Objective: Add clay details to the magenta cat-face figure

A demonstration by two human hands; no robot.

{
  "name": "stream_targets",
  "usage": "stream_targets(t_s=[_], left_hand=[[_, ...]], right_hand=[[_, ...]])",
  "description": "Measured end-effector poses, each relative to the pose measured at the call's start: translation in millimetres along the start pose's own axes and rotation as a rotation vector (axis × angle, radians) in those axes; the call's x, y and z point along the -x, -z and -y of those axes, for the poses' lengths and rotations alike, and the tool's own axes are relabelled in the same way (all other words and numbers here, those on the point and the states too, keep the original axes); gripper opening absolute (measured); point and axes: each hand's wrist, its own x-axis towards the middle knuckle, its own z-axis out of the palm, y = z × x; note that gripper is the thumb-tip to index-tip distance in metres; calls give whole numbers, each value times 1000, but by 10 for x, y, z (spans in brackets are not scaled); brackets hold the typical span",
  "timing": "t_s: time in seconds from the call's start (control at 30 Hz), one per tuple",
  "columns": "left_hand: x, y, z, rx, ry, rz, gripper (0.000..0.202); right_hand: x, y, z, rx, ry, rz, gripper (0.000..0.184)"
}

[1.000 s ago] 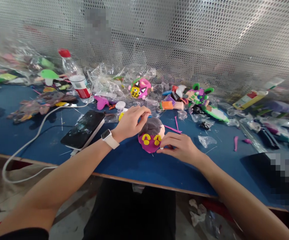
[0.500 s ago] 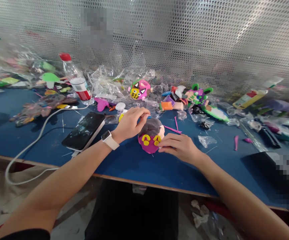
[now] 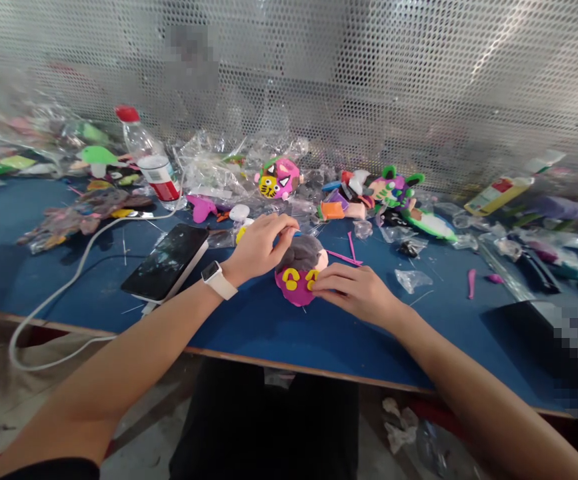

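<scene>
On the blue table in front of me lies a round clay figure [image 3: 301, 255], dark grey on top and magenta below, with a pale patch at its right side. Two curved yellow clay pieces [image 3: 291, 279] sit on the magenta part. My right hand [image 3: 356, 290] has its fingers closed at the right-hand yellow piece, and its fingertips partly cover that piece. Over the figure's upper left edge, my left hand [image 3: 265, 248] is held in a pinch. A small bit of blue shows by its fingertips; what they hold is hidden.
A black phone [image 3: 167, 261] with a white cable lies to the left, near a red-capped bottle [image 3: 153, 163]. Behind stand a pink and yellow clay mask [image 3: 279, 179] and clear plastic wrap. Magenta sticks [image 3: 345, 257] lie right of the figure. A perforated metal panel [image 3: 289, 80] closes the back.
My right hand has shifted slightly left over the right-hand yellow piece, covering more of it. My left hand keeps its pinch in nearly the same place.
</scene>
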Motion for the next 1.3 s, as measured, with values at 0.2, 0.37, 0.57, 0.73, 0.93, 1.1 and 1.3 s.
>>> stream_targets(t_s=[0.2,0.37,0.57,0.73,0.93,1.1,1.3], left_hand=[[11,-9,16,-8,-12,-7,20],[13,-18,20,-7,-18,-17,20],[6,-11,3,-4,5,6,21],[2,-6,2,1,0,0,21],[6,-17,0,-5,1,9,22],[6,-16,0,-4,-4,5,21],[3,-14,-4,-4,-3,13,21]], right_hand=[[13,-39,-27,11,-21,-3,13],[6,-66,-24,-8,-34,-15,12],[-25,-11,36,-35,-54,-25,12],[-25,20,54,51,-17,-59,8],[-16,-4,27,39,-8,-63,10],[-18,3,43,24,-25,-88,8],[-22,20,42,60,-1,-75,9]])
